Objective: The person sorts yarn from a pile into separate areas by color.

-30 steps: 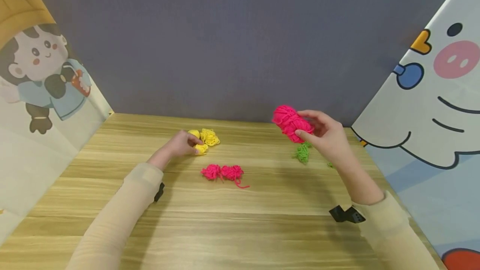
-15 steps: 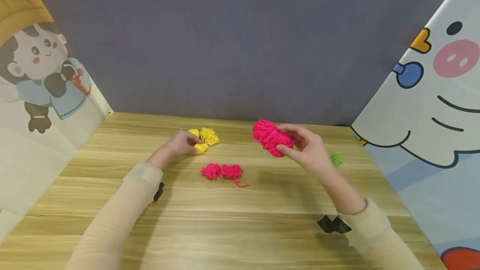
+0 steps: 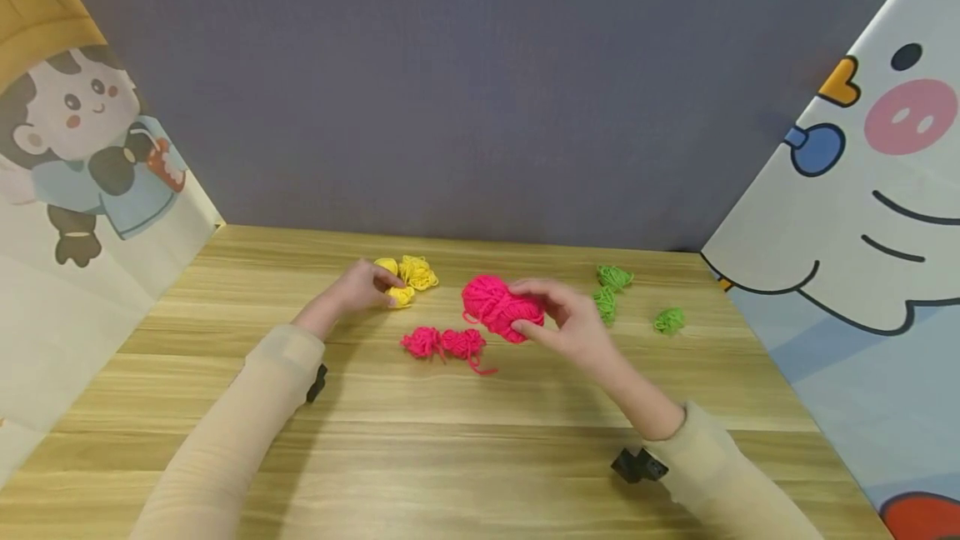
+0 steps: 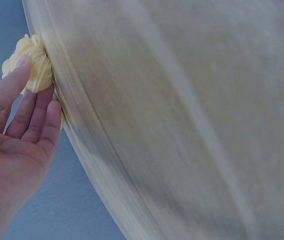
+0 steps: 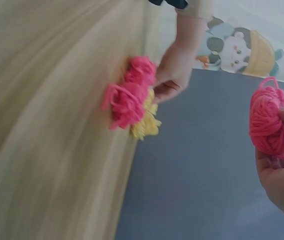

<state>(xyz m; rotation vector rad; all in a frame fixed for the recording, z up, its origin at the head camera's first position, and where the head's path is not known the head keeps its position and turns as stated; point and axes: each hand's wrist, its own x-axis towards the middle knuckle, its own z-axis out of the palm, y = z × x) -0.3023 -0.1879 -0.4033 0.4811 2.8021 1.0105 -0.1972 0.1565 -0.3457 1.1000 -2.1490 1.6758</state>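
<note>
My right hand (image 3: 566,323) grips a bright pink skein of yarn (image 3: 498,308), thumb on the near side and fingers over the top. It hangs above the table, up and right of two small pink yarn balls (image 3: 442,343), one with a loose tail. At the back left, my left hand (image 3: 362,286) pinches a small yellow yarn ball (image 3: 401,297). The left wrist view shows the thumb across this yellow ball (image 4: 38,65) and the fingers under it. Two more yellow yarn bundles (image 3: 418,272) lie just behind, partly hidden by the fingers.
Three small green yarn balls lie at the back right: two close together (image 3: 615,277) and one lone green ball (image 3: 669,321) farther right. A grey panel (image 3: 465,90) rises behind the wood-grain table (image 3: 420,457). Cartoon-printed panels (image 3: 847,215) flank both sides.
My right hand has carried the pink skein left and down, from over the green yarn toward the small pink balls. The green balls now show fully. My left hand stays on the yellow ball.
</note>
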